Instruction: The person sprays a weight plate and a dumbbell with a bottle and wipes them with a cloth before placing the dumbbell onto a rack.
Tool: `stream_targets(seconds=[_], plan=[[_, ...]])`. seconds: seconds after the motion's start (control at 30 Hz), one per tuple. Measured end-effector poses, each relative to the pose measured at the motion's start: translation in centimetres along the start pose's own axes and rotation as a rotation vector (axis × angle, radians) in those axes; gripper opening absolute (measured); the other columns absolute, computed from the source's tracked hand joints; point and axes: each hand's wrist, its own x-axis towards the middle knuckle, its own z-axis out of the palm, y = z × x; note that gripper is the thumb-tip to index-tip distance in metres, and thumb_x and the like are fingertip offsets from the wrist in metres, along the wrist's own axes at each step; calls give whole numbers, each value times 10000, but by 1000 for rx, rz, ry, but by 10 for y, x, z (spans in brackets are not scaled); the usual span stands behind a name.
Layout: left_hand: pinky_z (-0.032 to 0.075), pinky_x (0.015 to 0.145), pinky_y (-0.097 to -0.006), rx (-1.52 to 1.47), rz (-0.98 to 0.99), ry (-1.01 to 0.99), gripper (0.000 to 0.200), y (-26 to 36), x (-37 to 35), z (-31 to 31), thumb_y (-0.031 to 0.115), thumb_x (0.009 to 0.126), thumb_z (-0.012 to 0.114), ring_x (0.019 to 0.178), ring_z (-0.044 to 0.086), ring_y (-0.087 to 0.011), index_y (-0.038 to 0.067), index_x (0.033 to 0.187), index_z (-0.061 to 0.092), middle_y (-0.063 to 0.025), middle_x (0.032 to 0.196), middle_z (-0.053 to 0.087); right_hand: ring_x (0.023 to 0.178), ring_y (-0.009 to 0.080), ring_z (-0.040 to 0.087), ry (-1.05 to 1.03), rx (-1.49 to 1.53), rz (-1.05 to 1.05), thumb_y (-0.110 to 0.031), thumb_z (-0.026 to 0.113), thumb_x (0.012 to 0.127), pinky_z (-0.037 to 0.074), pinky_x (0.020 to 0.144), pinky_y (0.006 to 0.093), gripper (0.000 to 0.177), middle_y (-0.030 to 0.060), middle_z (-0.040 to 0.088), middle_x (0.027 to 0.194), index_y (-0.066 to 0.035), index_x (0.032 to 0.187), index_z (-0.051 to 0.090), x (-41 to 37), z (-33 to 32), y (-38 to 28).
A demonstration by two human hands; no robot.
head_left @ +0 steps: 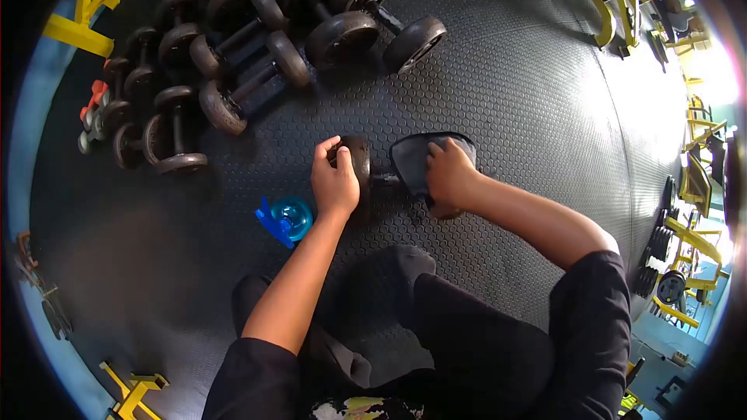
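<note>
A dumbbell (384, 180) lies on the black floor in front of me, its short bar showing between its two ends. My left hand (336, 180) is wrapped round the dumbbell's left end, fingers over the outer face and thumb on top. A dark grey cloth (410, 159) covers much of the right end. My right hand (451, 175) presses on this cloth with its fingers bent, holding it against the weight. Beside my left wrist stands a blue bottle (291, 218) with its bright blue lid.
Several dumbbells (250, 78) lie in rows at the upper left. Yellow frames (85, 35) stand at the far left and along the right, with weight plates (671, 287) at the right. My legs (475, 327) are folded close below the dumbbell.
</note>
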Motion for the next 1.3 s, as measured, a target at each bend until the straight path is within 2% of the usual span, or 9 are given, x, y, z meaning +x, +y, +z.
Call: stream_targets(seconds=[0.27,0.33,0.4,0.47,0.6,0.8,0.97,1.17,1.3], plan=[[480,940,-401,11,20,-26,331,-2,-1,-1,238,941,538,1060,630,-336,22,1187,592,-198,1143,650,1388,315,435,-245,184,45,-611,695,753,276,1138,529,788,107,511,1467,-170,1394,569,64,-9,9],[478,945,-406,-3,3,-23,340,-3,7,0,239,935,541,1069,627,-347,18,1189,588,-204,1147,649,1363,330,454,-53,0,93,-519,657,780,295,1142,433,634,137,558,1409,-116,1268,670,41,-6,-3],[475,952,-418,55,-10,-12,366,-7,11,2,251,923,545,1072,623,-368,12,1199,581,-217,1147,648,1412,378,373,46,31,85,-442,573,860,221,1184,469,593,197,476,1472,-34,1286,639,25,26,-21],[471,955,-428,54,-38,-19,390,0,14,4,266,914,543,1075,620,-377,14,1209,577,-229,1145,646,1411,381,376,414,-200,268,-327,461,928,219,1182,509,531,236,480,1455,52,1266,616,15,54,-42],[473,948,-427,79,-142,-44,403,12,19,4,278,907,539,1070,623,-371,20,1215,575,-238,1133,646,1389,389,397,451,-172,232,-267,416,937,216,1187,502,515,265,498,1422,92,1257,599,-10,76,-79],[468,949,-408,63,-243,-73,382,8,27,8,284,917,535,1070,622,-354,42,1210,580,-226,1125,651,1358,400,423,261,-228,76,-310,437,939,230,1156,538,511,258,525,1393,30,1270,623,29,96,-100],[454,975,-404,106,-111,-15,381,4,21,6,311,914,551,1113,607,-342,59,1195,598,-201,1161,647,1250,297,534,128,-333,-50,-341,474,933,300,1063,509,409,76,655,1278,-112,1162,724,114,111,-107],[463,942,-404,72,-94,-5,369,5,20,7,303,909,557,1070,620,-323,56,1178,609,-190,1125,657,1126,234,607,298,-338,46,-289,537,894,323,979,469,334,43,718,1130,-155,1117,747,79,98,-102],[472,927,-394,55,-130,-21,374,2,18,7,304,909,561,1044,629,-315,53,1182,608,-193,1105,659,980,246,675,198,169,-63,-254,573,872,389,950,424,267,78,738,1010,-138,1032,752,-8,37,-59]])
